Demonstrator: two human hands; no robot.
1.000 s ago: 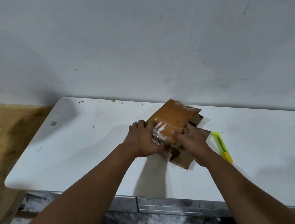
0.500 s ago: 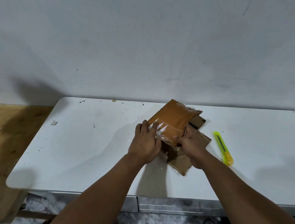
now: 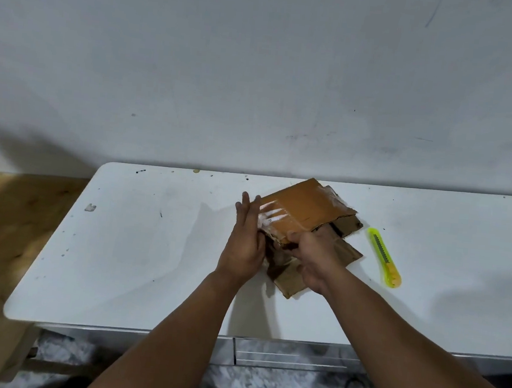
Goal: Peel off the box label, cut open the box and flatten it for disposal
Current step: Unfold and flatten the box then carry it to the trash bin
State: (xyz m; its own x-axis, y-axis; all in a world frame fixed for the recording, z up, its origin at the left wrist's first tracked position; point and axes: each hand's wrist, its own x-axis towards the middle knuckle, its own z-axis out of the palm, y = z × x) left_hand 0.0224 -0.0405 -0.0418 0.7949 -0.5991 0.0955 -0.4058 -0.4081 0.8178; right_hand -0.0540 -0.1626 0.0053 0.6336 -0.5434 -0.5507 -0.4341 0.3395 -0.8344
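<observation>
Broadly, the scene is filled by a pale grey wall [image 3: 259, 70], against which a white table [image 3: 119, 259] is set. Scattered dark specks are seen on the tabletop, and a small scrap [image 3: 90, 207] lies well to the left of the fingers, near the table's left edge. A brown wooden surface [image 3: 5, 218] is seen left of the table.

A partly flattened cardboard box [image 3: 303, 207] rests on the far middle of the table, its panels overlapping at angles. Its orange-brown upper panel lies beyond the fingertips of both hands, while duller brown flaps spread out beneath the right hand and toward the near side. Clear glossy tape [image 3: 273, 215] is seen across the upper panel, just beside the left fingertips.

The left hand [image 3: 246, 239] is held edge-on against the left side of the box, its fingers [image 3: 246, 205] straight, close together and pointed away from the person; they are laid flat along the cardboard and nothing is curled round it. The right hand [image 3: 314, 254] is placed on the near edge of the upper panel, its fingers [image 3: 299, 236] curled and closed on that edge; whether the thumb lies under the panel cannot be told.

A yellow-green utility knife [image 3: 384, 256] lies on the table to the right of the right fingers, apart from the box and untouched, its length running away from the person.
</observation>
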